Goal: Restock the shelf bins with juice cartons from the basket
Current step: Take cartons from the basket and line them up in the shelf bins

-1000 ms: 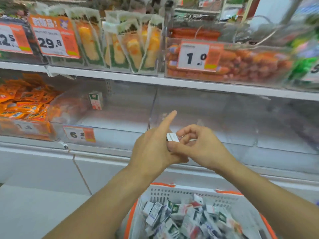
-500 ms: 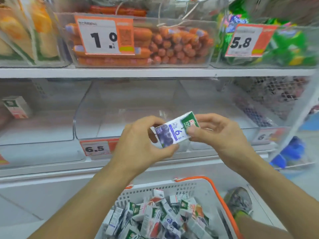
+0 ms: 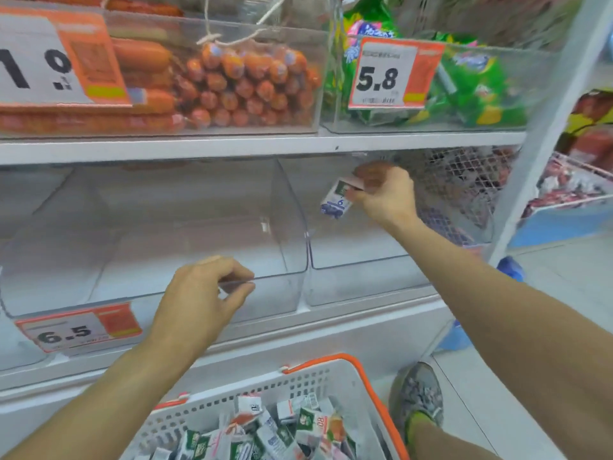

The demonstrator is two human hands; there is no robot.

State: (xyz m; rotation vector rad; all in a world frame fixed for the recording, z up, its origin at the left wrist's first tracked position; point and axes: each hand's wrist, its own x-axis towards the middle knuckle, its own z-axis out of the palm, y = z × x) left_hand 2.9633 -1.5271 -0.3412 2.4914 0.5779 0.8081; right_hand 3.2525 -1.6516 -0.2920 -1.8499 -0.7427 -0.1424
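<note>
My right hand [image 3: 383, 192] pinches a small white and blue juice carton [image 3: 336, 202] by its top, holding it tilted inside the right clear shelf bin [image 3: 358, 280]. My left hand [image 3: 205, 297] hovers in front of the middle clear bin [image 3: 159, 290], fingers loosely curled and holding nothing. Below, a white basket with an orange rim [image 3: 374, 386] holds several juice cartons [image 3: 282, 429] in a loose heap.
The shelf above carries a bin of orange sausages [image 3: 238, 84] and a bin of green snack bags [image 3: 474, 91] with a 5.8 price tag [image 3: 384, 74]. A 6.5 tag [image 3: 79, 330] hangs on the middle bin. A white upright post [image 3: 537, 154] stands at right. My shoe [image 3: 419, 396] is beside the basket.
The carton was held by both hands in front of the bins; now my right hand alone has carried it up into the right bin, and my left hand has let go and dropped lower.
</note>
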